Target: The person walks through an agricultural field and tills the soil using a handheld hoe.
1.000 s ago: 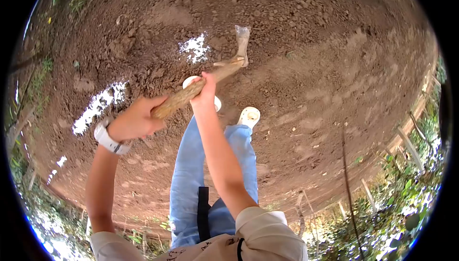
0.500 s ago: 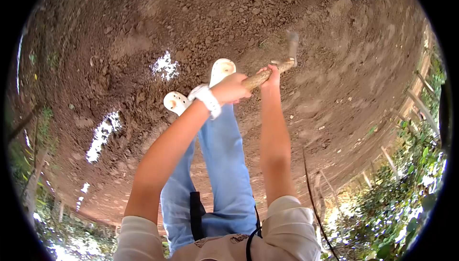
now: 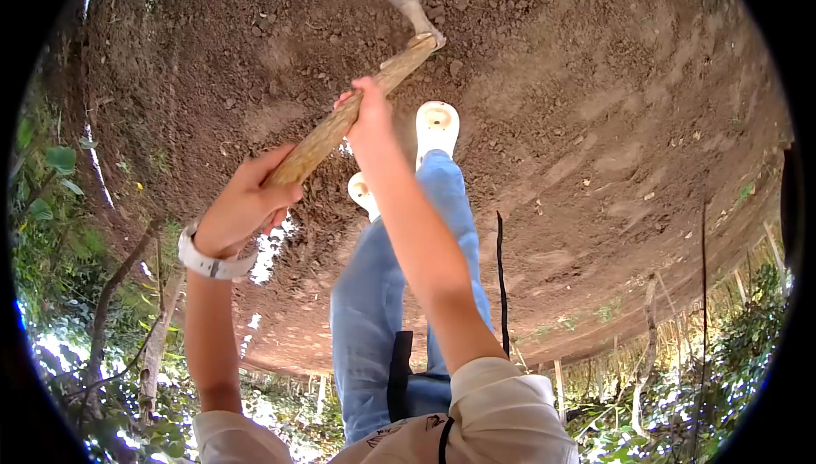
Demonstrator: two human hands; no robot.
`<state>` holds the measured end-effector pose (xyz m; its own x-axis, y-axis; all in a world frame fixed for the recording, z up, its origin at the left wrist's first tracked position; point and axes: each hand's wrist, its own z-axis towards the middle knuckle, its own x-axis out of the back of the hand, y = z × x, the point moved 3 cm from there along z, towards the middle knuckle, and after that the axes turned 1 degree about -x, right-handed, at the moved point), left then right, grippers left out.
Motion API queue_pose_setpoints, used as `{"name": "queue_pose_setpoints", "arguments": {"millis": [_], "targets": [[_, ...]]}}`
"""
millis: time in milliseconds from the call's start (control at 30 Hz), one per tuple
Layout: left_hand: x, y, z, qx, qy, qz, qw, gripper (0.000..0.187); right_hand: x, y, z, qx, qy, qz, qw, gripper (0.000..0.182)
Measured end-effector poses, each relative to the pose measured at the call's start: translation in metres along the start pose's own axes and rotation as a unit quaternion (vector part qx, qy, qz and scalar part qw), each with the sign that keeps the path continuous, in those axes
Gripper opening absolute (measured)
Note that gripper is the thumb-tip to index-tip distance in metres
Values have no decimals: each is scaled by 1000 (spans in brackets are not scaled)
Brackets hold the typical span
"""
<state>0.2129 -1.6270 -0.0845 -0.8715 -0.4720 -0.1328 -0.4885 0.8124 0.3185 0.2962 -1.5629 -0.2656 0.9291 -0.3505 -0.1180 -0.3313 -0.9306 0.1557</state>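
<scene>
Since that stiff hoe (image 3: 321, 143) looks head-heavy, curled fingers suit it: left hand (image 3: 234, 213) at the butt, right hand (image 3: 371, 120) mid-handle.

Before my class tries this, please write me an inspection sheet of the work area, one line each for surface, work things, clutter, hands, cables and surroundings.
Surface: bare brown soil, uneven, with bright patches of light.
Work things: a wooden handle with a metal blade at its far end, ahead of the pale shoes.
Clutter: loose clods scattered near the blade.
Hands: left hand grips near the handle's rear end; right hand grips further toward the blade.
Cables: none identifiable; a thin black strip shows beside the legs, its nature unclear.
Surroundings: leafy plants and upright stakes border the soil; no other person seen.
</scene>
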Motion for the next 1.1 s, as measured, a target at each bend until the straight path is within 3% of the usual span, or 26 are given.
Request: {"name": "queue_pose_setpoints", "arguments": {"millis": [133,333,367,467,533,567,600,667,733,867,1000,1100], "targets": [[7,-8,-43,33,4,48,998,56,4,22,-44,20,26,-6,999,16],[-45,-95,-67,10,-91,-169,981,63,77,3,-80,139,52,-139,979,26],[-52,-107,-60,43,-110,-212,970,63,87,0,-77,149,113,-142,972,22],[-49,-125,-38,112,-223,-284,926,67,89,-10,-74,221,139,-203,944,16],[-36,-152,-22,112,-300,-178,930,51,106,2,-70,255,124,-234,930,12],[-27,-161,-26,101,-273,-123,949,43,114,18,-77,241,142,-214,936,11],[-15,-168,-38,115,-271,-125,947,43,119,34,-83,224,155,-195,942,10],[15,-173,-47,111,-273,22,955,43,133,72,-91,227,162,-157,947,8],[44,-183,-41,92,-279,43,955,42,151,102,-86,215,180,-110,953,8],[53,-210,-33,143,-343,170,913,49,206,147,-57,196,188,-8,963,8],[17,-266,-19,167,-284,178,927,44,275,161,-3,140,124,57,981,8],[2,-303,19,141,-214,223,940,36,305,165,50,159,35,98,982,10]]}}
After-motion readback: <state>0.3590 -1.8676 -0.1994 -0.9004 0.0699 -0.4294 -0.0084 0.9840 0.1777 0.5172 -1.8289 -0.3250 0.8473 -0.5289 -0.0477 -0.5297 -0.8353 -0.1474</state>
